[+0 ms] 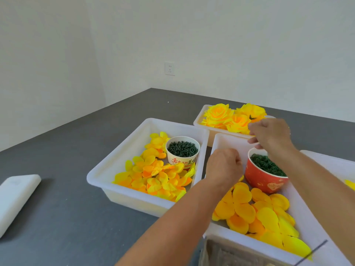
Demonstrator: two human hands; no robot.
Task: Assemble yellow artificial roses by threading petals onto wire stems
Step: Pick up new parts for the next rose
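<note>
Yellow-orange petals (249,210), white trays (107,169) — red cup (265,181), grey table (76,208)

A cup of rings (267,169) stood just right of the left fingers (235,162); finished roses (230,118) lay in a tray (197,121) behind the right fingers (253,141).

Bright, even daylight, soft shadows, slight overall blur, wide-angle edge bending.

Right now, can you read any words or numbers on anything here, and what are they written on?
White paper cup: red Chinese characters, starting "舌尖上的"; the rest is hidden by petals.
Red paper cup: pale printed marks, too blurred to read.
Nothing else carries any writing.
</note>
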